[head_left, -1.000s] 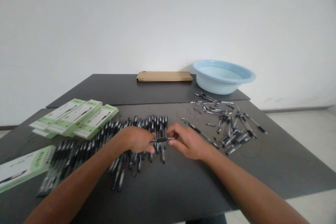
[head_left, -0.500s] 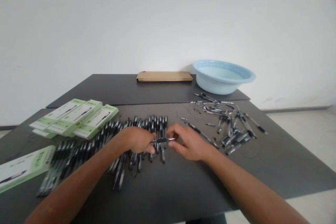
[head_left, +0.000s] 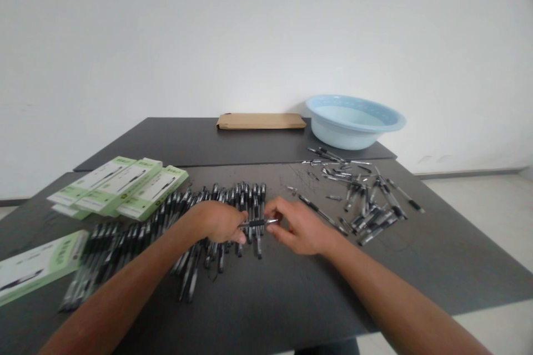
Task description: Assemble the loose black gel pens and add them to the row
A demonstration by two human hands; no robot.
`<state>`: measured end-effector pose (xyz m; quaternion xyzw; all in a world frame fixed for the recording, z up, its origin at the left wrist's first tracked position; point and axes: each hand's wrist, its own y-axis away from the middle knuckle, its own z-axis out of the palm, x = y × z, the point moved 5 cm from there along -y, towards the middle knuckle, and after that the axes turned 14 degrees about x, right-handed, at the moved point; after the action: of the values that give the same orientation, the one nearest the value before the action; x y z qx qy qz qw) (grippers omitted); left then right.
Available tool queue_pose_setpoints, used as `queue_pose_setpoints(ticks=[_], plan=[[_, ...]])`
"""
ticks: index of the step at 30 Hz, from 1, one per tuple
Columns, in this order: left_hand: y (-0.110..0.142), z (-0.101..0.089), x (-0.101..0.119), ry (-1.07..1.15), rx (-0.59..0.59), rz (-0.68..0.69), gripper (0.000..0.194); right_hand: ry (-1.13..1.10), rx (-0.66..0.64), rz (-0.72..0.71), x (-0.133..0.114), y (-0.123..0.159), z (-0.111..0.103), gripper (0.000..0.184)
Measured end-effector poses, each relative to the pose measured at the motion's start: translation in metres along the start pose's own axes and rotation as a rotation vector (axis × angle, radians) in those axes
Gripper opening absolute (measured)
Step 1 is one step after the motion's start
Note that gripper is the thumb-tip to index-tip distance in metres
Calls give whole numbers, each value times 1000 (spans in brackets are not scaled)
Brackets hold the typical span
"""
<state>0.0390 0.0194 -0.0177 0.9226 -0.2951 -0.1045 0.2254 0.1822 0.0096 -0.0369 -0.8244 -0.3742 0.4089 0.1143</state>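
Note:
Between my two hands a pen [head_left: 257,223] with a black grip lies level, its silver tip pointing right. My left hand [head_left: 220,222] is closed around the barrel end of it. Thumb and fingers of my right hand [head_left: 297,226] pinch the pen at its tip. Beneath and left of my hands many capped pens [head_left: 125,241] lie in a long row, partly covered by my left forearm. Just right of my right hand rests a single pen [head_left: 318,211] beside small loose pen parts [head_left: 333,197].
Green and white pen boxes [head_left: 133,186] are stacked at the left, with another box [head_left: 41,266] nearer me. A heap of loose pens and parts [head_left: 370,205] spreads on the right. Behind stand a light blue basin [head_left: 350,130] and a flat cardboard piece [head_left: 261,121] by the wall.

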Motion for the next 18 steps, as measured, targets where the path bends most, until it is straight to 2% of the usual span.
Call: queue_pose_setpoints(ticks=[18], plan=[[1, -1, 2, 11, 3, -2, 50, 64, 0, -13, 2, 1, 4, 8]])
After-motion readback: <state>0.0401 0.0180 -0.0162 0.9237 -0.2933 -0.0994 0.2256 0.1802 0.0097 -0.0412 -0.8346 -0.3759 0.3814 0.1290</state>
